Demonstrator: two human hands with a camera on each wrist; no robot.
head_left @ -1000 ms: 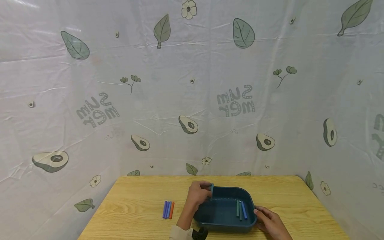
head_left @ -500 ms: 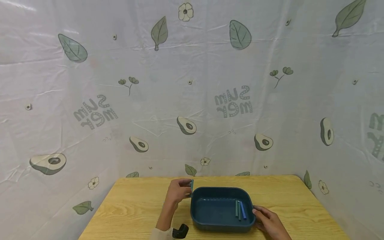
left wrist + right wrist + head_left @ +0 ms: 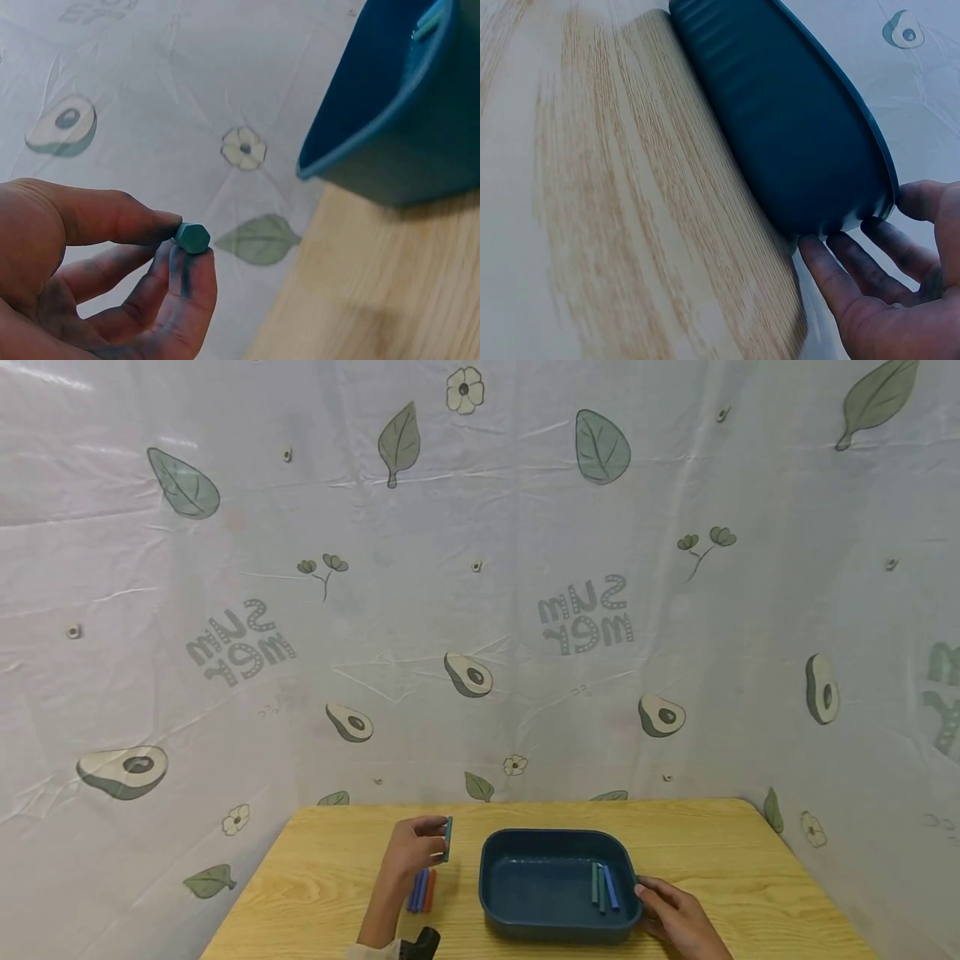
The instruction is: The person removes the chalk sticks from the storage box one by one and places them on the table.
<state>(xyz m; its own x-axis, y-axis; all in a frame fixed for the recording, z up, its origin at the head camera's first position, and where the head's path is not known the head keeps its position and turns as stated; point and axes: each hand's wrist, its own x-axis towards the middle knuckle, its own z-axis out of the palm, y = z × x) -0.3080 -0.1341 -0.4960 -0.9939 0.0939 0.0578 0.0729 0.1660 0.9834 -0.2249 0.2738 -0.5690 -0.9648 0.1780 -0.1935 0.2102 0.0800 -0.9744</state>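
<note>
My left hand (image 3: 414, 847) is in the air left of the dark blue tray (image 3: 555, 932). Its thumb and fingertips pinch a green hexagonal stick (image 3: 193, 238), seen end-on in the left wrist view; the fingers are smudged with blue-green. Just below this hand on the table lie several blue and orange sticks (image 3: 431, 892), partly hidden by the forearm. My right hand (image 3: 678, 917) holds the tray's right end, thumb at the rim and fingertips against the outer wall (image 3: 810, 172). Inside the tray, toward the right, are two green sticks (image 3: 598, 889) and a blue one (image 3: 611, 889).
The tray stands on a light wooden table (image 3: 720, 843). Behind the table and along its sides hangs a pale sheet (image 3: 420, 610) printed with avocados, leaves and flowers. A black band (image 3: 420, 943) is on the left wrist.
My left hand has moved left from over the tray's left wall, carrying the green stick toward the sticks on the table. The right hand stays at the tray's right end.
</note>
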